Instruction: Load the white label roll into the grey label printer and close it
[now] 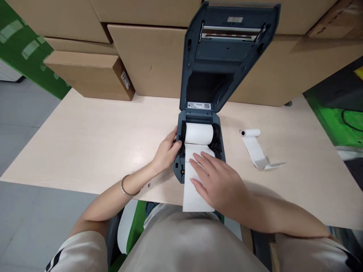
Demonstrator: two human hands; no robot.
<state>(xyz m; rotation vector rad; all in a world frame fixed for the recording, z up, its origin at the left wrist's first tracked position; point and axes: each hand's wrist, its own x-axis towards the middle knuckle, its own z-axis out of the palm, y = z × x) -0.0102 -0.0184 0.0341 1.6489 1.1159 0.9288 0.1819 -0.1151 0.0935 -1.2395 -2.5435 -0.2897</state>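
Note:
A dark grey label printer (198,118) sits on the light wooden table (85,143) with its lid (229,53) swung up and open. A white paper roll (198,133) lies in its bay, and a strip of paper (193,192) runs out over the front toward me. My left hand (167,151) rests against the printer's left side by the roll holder. My right hand (215,179) lies flat on the paper strip, fingers spread, pressing it down on the printer's front.
A small, nearly spent paper roll (249,133) with a loose tail (259,155) lies to the right of the printer. Cardboard boxes (147,56) are stacked along the table's back edge. A green surface with a black cable (350,121) is at far right.

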